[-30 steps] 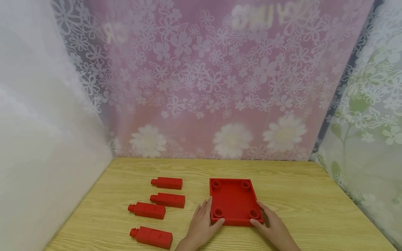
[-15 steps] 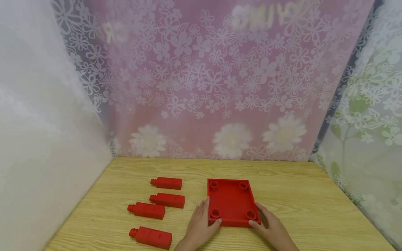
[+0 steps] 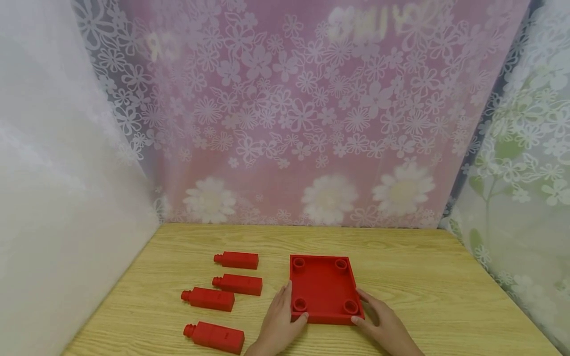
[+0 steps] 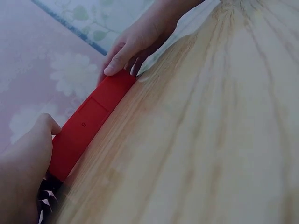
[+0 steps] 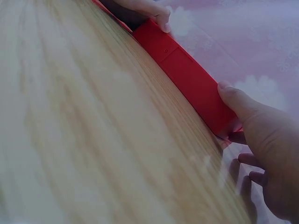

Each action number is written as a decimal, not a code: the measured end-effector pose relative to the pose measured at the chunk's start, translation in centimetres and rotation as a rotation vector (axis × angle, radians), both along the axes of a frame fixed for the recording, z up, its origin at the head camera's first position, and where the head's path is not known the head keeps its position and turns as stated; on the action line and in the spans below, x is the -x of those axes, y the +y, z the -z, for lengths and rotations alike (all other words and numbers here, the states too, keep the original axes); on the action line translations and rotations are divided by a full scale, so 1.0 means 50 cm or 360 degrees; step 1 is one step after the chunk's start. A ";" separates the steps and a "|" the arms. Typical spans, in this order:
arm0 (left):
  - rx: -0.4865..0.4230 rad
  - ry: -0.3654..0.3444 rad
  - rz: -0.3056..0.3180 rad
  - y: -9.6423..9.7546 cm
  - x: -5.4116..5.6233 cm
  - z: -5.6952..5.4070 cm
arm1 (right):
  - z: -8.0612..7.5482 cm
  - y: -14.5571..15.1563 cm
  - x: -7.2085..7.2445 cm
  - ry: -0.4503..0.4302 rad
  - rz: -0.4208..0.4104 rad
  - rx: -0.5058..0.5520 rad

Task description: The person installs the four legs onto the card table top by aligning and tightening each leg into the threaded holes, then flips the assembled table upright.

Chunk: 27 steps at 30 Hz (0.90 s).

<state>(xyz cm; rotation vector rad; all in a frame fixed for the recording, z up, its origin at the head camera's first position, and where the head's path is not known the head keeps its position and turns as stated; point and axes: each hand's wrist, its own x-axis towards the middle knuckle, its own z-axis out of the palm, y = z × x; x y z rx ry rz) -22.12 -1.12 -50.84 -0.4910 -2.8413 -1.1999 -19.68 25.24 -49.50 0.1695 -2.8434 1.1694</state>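
A red square tabletop point(image 3: 324, 284) lies underside up on the wooden table, with a raised rim and a round socket in each corner. My left hand point(image 3: 279, 316) holds its near left corner, thumb on the front edge and fingers along the left side. At the near right corner my right hand point(image 3: 383, 321) grips in the same way, its thumb on the front edge. In the left wrist view the front wall point(image 4: 91, 119) shows a small engraved mark. The right wrist view shows the right thumb on top of that wall point(image 5: 187, 77), other fingers spread beside it.
Several red legs with threaded ends, such as the nearest leg point(image 3: 215, 337) and the farthest leg point(image 3: 238, 260), lie left of the tabletop, threads pointing left. Behind the wooden table point(image 3: 414, 257) hangs a pink flowered curtain point(image 3: 285, 123). Pale sheets flank both sides.
Both hands have slid the tabletop to the left and slightly toward me, keeping their hold at its near corners. The red legs lie where they were.
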 end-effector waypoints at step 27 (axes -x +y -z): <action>-0.0298 0.0072 0.0273 -0.116 -0.020 -0.106 | 0.005 0.004 -0.003 0.0146 -0.0137 -0.0017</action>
